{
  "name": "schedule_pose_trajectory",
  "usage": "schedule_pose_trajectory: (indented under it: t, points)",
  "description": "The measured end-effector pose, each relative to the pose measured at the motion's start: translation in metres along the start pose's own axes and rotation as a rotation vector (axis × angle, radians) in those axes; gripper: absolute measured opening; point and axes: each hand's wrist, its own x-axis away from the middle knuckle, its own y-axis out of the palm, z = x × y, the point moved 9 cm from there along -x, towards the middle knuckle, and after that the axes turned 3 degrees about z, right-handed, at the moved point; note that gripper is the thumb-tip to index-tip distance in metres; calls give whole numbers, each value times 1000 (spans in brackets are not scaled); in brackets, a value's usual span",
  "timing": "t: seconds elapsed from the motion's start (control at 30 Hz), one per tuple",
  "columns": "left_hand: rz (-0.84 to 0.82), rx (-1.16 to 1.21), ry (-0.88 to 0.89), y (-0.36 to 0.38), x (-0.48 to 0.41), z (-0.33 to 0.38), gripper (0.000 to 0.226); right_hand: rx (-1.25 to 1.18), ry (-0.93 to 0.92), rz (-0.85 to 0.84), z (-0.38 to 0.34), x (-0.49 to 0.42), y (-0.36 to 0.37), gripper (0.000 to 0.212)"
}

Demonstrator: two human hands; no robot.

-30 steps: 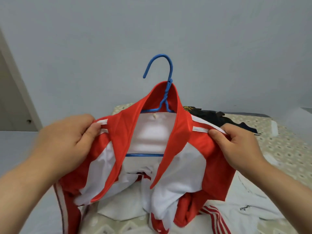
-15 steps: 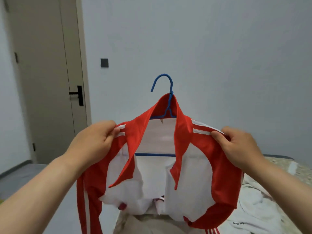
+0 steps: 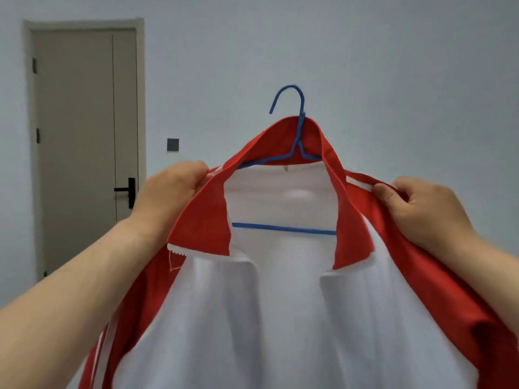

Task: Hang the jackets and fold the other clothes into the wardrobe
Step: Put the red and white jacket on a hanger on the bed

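**Q:** What am I holding, and where is it?
**A:** A red and white jacket (image 3: 280, 318), held up in the air in front of you against a pale wall (image 3: 365, 51). It sits on a blue wire hanger (image 3: 280, 228), whose hook pokes up above the collar.

**Q:** How does it look?
**A:** The front hangs open. The red collar stands up, its two flaps spread wide. The inside is white, the shoulders red with thin white stripes.

**Q:** And my hands?
**A:** Your left hand (image 3: 171, 189) pinches the left shoulder, fingers curled round the cloth. Your right hand (image 3: 424, 209) grips the right shoulder likewise.

**Q:** Anything behind?
**A:** A closed beige door (image 3: 78, 136) on the left, with a dark wall switch (image 3: 172, 144) beside it
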Motion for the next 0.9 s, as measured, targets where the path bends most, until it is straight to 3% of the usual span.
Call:
schedule_pose_trajectory:
  t: [0.17, 0.33, 0.6, 0.77, 0.9]
  points:
    - [-174, 78, -10, 90, 71, -8, 29, 21, 114, -197, 44, 64, 87, 52]
    - [-453, 97, -81, 201, 171, -30, 26, 56, 232, -407, 89, 158, 204, 47]
    - [-828, 122, -239, 379, 339, -98, 39, 223, 428, -581, 129, 292, 388, 38]
    - [-903, 38, -271, 468, 407, -145, 40, 259, 423, -679, 152, 342, 502, 38]
    - [-927, 9, -271, 539, 429, -183, 35, 229, 275, -686, 160, 340, 588, 34]
